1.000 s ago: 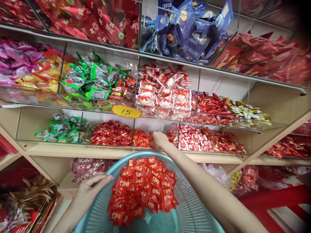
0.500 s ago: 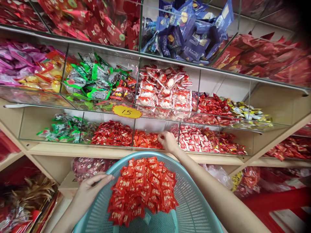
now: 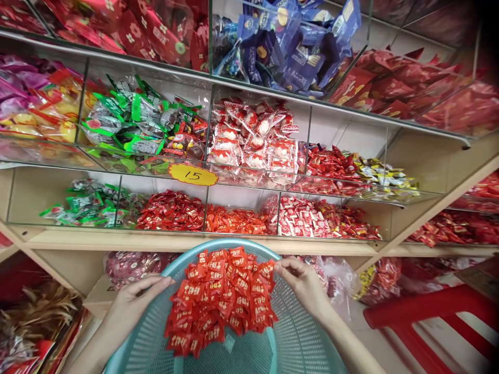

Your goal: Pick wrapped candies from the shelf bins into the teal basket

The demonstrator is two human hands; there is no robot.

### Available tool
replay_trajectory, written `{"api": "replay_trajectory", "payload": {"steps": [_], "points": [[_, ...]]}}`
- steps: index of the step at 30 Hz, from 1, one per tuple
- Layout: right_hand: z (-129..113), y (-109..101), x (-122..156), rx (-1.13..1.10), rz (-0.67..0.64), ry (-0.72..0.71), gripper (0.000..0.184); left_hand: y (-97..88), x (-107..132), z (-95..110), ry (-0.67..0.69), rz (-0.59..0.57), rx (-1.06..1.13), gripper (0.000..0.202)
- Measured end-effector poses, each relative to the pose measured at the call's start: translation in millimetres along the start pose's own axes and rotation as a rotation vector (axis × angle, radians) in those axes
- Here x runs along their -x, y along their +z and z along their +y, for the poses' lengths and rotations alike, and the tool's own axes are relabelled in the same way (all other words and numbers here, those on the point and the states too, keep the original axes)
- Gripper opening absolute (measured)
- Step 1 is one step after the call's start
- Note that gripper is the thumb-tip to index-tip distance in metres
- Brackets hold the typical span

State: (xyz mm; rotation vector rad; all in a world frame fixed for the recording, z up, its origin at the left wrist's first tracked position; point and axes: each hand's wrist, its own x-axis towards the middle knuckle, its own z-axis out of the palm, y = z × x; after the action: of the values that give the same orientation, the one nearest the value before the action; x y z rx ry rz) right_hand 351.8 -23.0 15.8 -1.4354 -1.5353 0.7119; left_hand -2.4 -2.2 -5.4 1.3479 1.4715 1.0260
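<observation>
A teal plastic basket with perforated walls stands in front of me. A heap of small red candy packets with pale lettering lies in it. At the basket's left side, my left hand is closed over the rim, thumb and fingertips pointing inward. My right hand reaches over the right rim and pinches one red candy packet at the edge of the heap. Beyond the basket, loose orange-red packets fill a low shelf compartment.
Glass-fronted shelves hold green-wrapped sweets, red-and-white sweets and blue packets. A yellow price tag reads 15. A wooden shelf edge runs just behind the basket. At the right stands a red plastic stool.
My right hand has come back from the low shelf compartment to the basket, with a red candy packet in its fingers. My left hand stays on the rim. The view has shifted slightly.
</observation>
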Motion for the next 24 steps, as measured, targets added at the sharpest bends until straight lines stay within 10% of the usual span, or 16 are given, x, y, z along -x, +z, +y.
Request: {"api": "replay_trajectory", "payload": {"steps": [24], "points": [[21,27,1,-0.126,-0.090,0.254,0.021,-2.6,-2,-9,0.020,-0.001,-0.011,0.037]]}}
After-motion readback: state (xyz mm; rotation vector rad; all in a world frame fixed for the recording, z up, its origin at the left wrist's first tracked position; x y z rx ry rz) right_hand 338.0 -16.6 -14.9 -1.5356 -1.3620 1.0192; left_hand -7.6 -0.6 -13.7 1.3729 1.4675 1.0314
